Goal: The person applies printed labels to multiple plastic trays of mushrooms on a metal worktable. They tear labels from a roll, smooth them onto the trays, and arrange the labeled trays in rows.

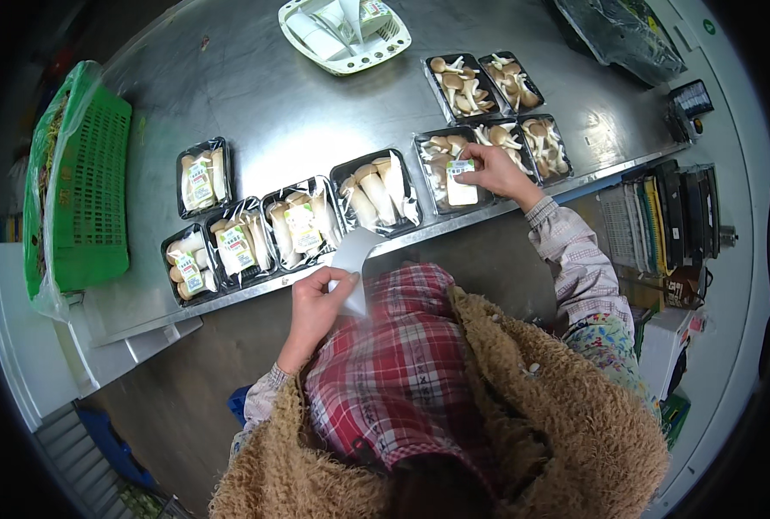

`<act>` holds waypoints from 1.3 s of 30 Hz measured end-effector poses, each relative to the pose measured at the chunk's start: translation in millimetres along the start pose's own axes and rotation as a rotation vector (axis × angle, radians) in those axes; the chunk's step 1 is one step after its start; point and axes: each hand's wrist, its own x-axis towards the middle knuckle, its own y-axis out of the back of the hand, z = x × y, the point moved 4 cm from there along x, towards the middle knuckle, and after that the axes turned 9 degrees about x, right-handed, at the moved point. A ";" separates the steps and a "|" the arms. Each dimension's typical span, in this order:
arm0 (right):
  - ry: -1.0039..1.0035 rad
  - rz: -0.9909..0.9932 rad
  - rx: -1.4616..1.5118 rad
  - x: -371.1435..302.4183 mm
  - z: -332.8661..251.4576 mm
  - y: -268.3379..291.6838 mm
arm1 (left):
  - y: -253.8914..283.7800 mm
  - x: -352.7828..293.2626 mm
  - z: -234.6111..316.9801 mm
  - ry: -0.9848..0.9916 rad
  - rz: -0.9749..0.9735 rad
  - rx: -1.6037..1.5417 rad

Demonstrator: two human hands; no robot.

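Note:
My left hand [317, 310] is closed on a curled white strip of label backing paper [355, 253] just off the table's front edge. My right hand [494, 173] pinches a white and green label [462, 189] over a wrapped black tray of brown-capped mushrooms [435, 152]; whether the label touches the film I cannot tell. Beside it on the left, a tray of thick-stemmed mushrooms [374, 192] shows no label. Further left, several such trays carry labels, among them one with a white-green label [303, 227]. Part of the small-mushroom trays is hidden behind my right hand.
A white plastic basket [344, 64] with labels and paper stands at the far middle of the metal table [264, 95]. More mushroom trays [463, 86] lie at the right. A green crate [99, 182] lined with plastic is at the left, a black plastic-covered thing [618, 39] at the far right.

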 end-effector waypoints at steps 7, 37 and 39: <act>0.284 0.171 -0.385 8.7 9.2 -19.2 | -3.0 -9.9 20.1 0.219 -0.029 -0.147; 0.807 -0.286 -0.547 16.8 -165.1 -245.0 | 25.8 -17.1 -74.5 0.188 0.195 0.628; 0.854 -0.287 -0.564 16.5 -164.5 -248.2 | 24.8 -16.2 -73.7 0.199 0.184 0.643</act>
